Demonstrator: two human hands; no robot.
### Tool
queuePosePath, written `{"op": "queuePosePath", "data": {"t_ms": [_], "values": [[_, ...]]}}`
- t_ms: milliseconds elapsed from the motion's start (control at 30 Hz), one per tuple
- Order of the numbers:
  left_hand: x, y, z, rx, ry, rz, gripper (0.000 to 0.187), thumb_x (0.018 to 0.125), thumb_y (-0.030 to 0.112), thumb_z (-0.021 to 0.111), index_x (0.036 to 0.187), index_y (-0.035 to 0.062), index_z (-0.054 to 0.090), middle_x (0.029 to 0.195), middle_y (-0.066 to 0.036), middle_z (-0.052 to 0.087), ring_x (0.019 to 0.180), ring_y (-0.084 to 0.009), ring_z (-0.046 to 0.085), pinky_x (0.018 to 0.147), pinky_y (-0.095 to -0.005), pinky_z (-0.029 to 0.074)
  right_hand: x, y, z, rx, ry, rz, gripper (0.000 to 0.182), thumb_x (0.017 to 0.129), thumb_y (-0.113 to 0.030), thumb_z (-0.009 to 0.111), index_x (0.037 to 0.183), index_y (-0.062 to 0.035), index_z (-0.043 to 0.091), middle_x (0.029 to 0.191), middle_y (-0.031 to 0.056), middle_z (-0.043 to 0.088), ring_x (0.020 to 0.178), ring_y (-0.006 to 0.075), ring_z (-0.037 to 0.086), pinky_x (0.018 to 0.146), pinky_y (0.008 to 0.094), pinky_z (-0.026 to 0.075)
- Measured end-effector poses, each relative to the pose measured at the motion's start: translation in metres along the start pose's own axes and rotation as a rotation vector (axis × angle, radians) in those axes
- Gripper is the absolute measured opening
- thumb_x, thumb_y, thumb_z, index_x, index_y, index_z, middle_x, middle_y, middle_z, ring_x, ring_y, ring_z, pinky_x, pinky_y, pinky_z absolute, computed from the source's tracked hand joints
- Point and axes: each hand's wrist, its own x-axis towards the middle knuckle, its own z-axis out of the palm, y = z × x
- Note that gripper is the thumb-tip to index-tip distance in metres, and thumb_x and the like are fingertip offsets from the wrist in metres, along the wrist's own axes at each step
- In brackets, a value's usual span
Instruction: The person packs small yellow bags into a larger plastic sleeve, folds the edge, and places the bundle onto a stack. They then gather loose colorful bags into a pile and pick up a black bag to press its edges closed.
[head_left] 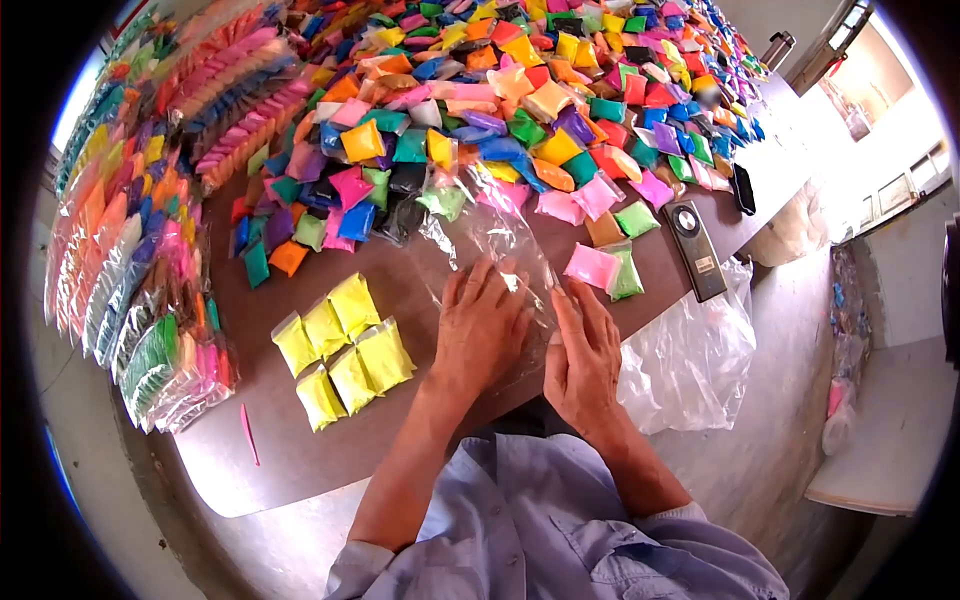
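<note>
Shirt (pixel 515 525) is at six o'clock; at twelve, clear bag (pixel 497 232) is best smoothed by spread left hand (pixel 484 328); right hand (pixel 587 358), grip unclear.

Centre: the palm of the left hand (pixel 485 325) and part of the clear plastic bag (pixel 497 228) beneath it are hidden. Top: the heap of coloured packets (pixel 480 100) runs past the frame's edge. Right of centre: print on the label (pixel 705 265) of the dark device (pixel 690 238) is too small to read. Far right: 1 black object (pixel 952 290) is cut off. Bottom: the shirt (pixel 540 530) is cropped.
</note>
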Motion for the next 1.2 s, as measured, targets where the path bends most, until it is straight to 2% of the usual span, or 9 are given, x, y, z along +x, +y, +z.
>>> {"op": "queuePosePath", "data": {"t_ms": [200, 267, 400, 467, 600, 767, 900, 967, 1200], "values": [[0.004, -0.005, -0.006, 0.080, -0.066, 0.002, 0.047, 0.096, 0.025, 0.072, 0.140, 0.0077, 0.069, 0.152, -0.014, 0.062, 0.143, -0.0348, 0.054, 0.120, -0.0523, 0.038, -0.001, -0.001, 0.006, 0.019, 0.030, -0.014, 0.051, 0.097, -0.006, 0.063, 0.148, -0.0017, 0.061, 0.151, 0.0281, 0.057, 0.135, 0.0458, 0.058, 0.113, 0.0527, 0.044], [0.011, -0.003, -0.015, 0.031, -0.146, -0.068, 0.061, 0.094, 0.026, 0.075, 0.152, 0.0120, 0.062, 0.159, -0.015, 0.056, 0.144, -0.0354, 0.053, 0.121, -0.0531, 0.039, -0.003, 0.000, 0.010, 0.021, 0.025, -0.025, 0.051, 0.098, -0.006, 0.063, 0.148, -0.0016, 0.061, 0.151, 0.0278, 0.057, 0.135, 0.0454, 0.058, 0.113, 0.0524, 0.044], [0.037, -0.015, -0.013, 0.128, -0.140, -0.066, 0.060, 0.096, 0.029, 0.074, 0.151, 0.0096, 0.062, 0.158, -0.015, 0.057, 0.144, -0.0354, 0.053, 0.120, -0.0533, 0.039, -0.009, 0.008, 0.016, 0.078, 0.060, -0.038, 0.049, 0.098, -0.007, 0.063, 0.146, -0.0003, 0.062, 0.149, 0.0270, 0.059, 0.134, 0.0449, 0.059, 0.112, 0.0519, 0.045], [0.045, -0.035, 0.006, 0.224, 0.003, -0.071, 0.058, 0.097, 0.031, 0.073, 0.149, 0.0078, 0.063, 0.158, -0.014, 0.057, 0.146, -0.0358, 0.051, 0.119, -0.0536, 0.041, -0.011, 0.010, 0.016, 0.094, 0.070, -0.037, 0.049, 0.098, -0.007, 0.063, 0.146, 0.0001, 0.062, 0.148, 0.0267, 0.060, 0.134, 0.0448, 0.059, 0.111, 0.0519, 0.045], [0.046, -0.053, 0.018, 0.203, -0.046, -0.048, 0.056, 0.100, 0.035, 0.072, 0.148, 0.0057, 0.064, 0.160, -0.015, 0.053, 0.147, -0.0374, 0.049, 0.119, -0.0550, 0.041, -0.012, 0.012, 0.014, 0.080, 0.066, -0.036, 0.048, 0.098, -0.007, 0.063, 0.145, -0.0001, 0.063, 0.147, 0.0263, 0.061, 0.134, 0.0445, 0.060, 0.112, 0.0520, 0.045], [0.047, -0.045, 0.010, 0.243, 0.097, -0.101, 0.058, 0.100, 0.033, 0.072, 0.149, 0.0030, 0.061, 0.164, -0.017, 0.047, 0.149, -0.0389, 0.047, 0.119, -0.0545, 0.043, -0.012, 0.013, 0.016, 0.088, 0.088, -0.020, 0.050, 0.096, -0.008, 0.068, 0.145, -0.0004, 0.063, 0.147, 0.0254, 0.061, 0.135, 0.0444, 0.059, 0.113, 0.0523, 0.044], [0.058, -0.046, 0.005, 0.206, 0.148, -0.189, 0.063, 0.096, 0.029, 0.073, 0.151, 0.0042, 0.057, 0.162, -0.018, 0.050, 0.149, -0.0382, 0.046, 0.114, -0.0557, 0.047, -0.011, 0.014, 0.017, 0.108, 0.088, 0.008, 0.054, 0.093, -0.010, 0.073, 0.145, -0.0008, 0.063, 0.148, 0.0249, 0.061, 0.136, 0.0443, 0.058, 0.113, 0.0528, 0.044], [0.060, -0.050, 0.003, 0.263, 0.012, -0.257, 0.064, 0.096, 0.030, 0.075, 0.151, 0.0035, 0.057, 0.161, -0.018, 0.051, 0.149, -0.0378, 0.046, 0.114, -0.0550, 0.047, -0.010, 0.015, 0.015, 0.120, 0.084, 0.010, 0.054, 0.092, -0.011, 0.074, 0.145, -0.0008, 0.063, 0.148, 0.0248, 0.061, 0.136, 0.0443, 0.058, 0.112, 0.0527, 0.044], [0.018, -0.019, -0.029, 0.181, 0.135, -0.205, 0.062, 0.093, 0.032, 0.079, 0.145, 0.0031, 0.061, 0.156, -0.017, 0.055, 0.144, -0.0385, 0.051, 0.112, -0.0549, 0.046, -0.006, 0.017, 0.019, 0.126, 0.110, 0.032, 0.052, 0.092, -0.010, 0.072, 0.143, -0.0007, 0.064, 0.145, 0.0231, 0.064, 0.133, 0.0418, 0.061, 0.108, 0.0511, 0.046]]}}
